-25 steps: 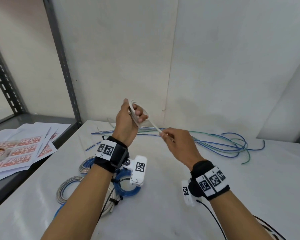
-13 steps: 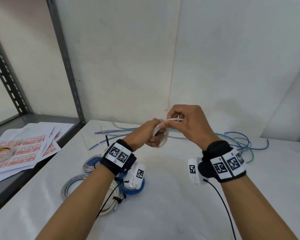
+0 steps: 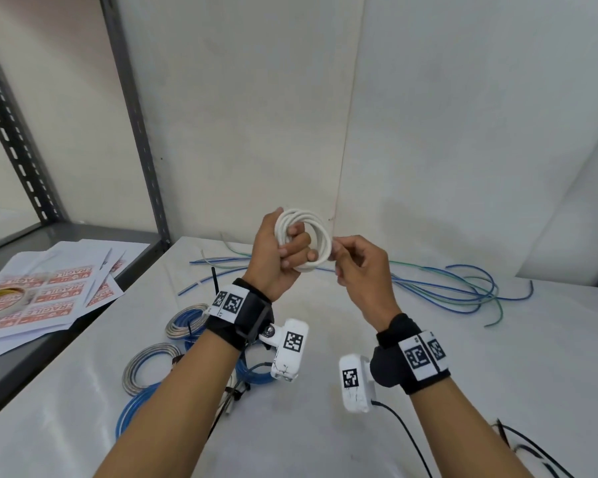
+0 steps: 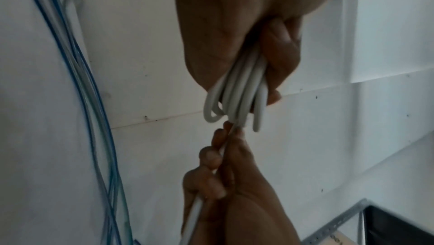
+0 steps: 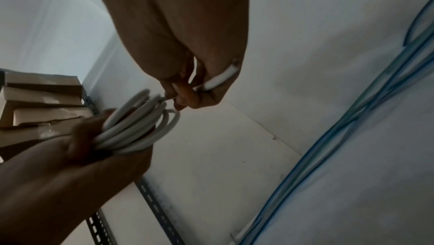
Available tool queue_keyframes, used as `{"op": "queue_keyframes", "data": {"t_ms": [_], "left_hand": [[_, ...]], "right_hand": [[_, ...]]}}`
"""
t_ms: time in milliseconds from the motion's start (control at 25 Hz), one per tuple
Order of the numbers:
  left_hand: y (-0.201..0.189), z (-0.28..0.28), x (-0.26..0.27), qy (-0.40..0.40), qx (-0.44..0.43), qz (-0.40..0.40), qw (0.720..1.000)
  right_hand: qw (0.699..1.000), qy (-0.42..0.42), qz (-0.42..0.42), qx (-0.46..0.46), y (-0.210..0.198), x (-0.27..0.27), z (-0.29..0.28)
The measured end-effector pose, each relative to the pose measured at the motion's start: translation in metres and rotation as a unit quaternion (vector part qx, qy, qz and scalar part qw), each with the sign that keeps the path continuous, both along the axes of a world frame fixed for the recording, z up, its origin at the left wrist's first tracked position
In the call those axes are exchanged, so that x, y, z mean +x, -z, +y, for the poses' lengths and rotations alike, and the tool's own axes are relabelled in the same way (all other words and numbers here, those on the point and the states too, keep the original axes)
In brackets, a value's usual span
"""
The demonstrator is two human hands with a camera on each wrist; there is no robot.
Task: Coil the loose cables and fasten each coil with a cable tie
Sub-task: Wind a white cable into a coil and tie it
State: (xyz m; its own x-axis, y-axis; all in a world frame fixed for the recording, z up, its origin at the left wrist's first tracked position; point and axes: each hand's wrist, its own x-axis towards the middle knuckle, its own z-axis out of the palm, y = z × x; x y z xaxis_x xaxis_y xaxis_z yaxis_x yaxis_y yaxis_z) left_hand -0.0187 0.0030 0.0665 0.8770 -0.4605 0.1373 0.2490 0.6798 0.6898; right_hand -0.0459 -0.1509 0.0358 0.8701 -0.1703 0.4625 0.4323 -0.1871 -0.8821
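1. Above the white tabletop (image 3: pixel 325 426), both hands are raised in front of the back wall, close together.
2. The left hand (image 3: pixel 277 260) has its fingers curled round one side of a white cable coil (image 3: pixel 306 241), several loops gathered and standing roughly upright in its grip; the left wrist view shows the loops bunched between palm and fingers.
3. The right hand (image 3: pixel 361 270) is just beside the coil's right edge, thumb and fingertips pinching the free white cable end (image 5: pixel 220 80), which runs through its curled fingers and pokes out past them in the right wrist view.
4. Behind the hands, loose blue and green cables (image 3: pixel 446 288) lie spread along the back of the tabletop, trailing to the right.
5. Near the left forearm, finished coils (image 3: pixel 183 322) in blue and grey lie on the tabletop, and black cable ties (image 3: pixel 215 281) can be seen on or beside some of them; one stands upright.
6. To the left, on a grey metal shelf (image 3: pixel 32 367), lie printed sheets with red labels (image 3: pixel 56 298) and a roll of tape (image 3: pixel 0 300).
7. Each wrist carries a black band with square markers and a white camera unit; a black lead runs from the right one across the tabletop.
8. Brown cardboard boxes (image 5: pixel 42 96) show in the right wrist view, beyond the left hand.
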Motion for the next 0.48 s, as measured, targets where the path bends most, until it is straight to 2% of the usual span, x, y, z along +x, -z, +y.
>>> {"op": "queue_keyframes", "data": {"t_ms": [120, 280, 480], "left_hand": [[0.004, -0.006, 0.002, -0.088, 0.015, -0.002, 0.996], [0.006, -0.008, 0.003, -0.144, 0.04, -0.004, 0.989], [-0.001, 0.001, 0.002, -0.158, 0.072, -0.022, 0.985]], "right_hand": [[0.999, 0.015, 0.039, -0.017, 0.001, -0.004, 0.009], [0.993, -0.001, 0.07, -0.091, -0.004, -0.01, 0.01], [0.989, -0.1, 0.11, -0.014, -0.013, -0.02, -0.002]]}}
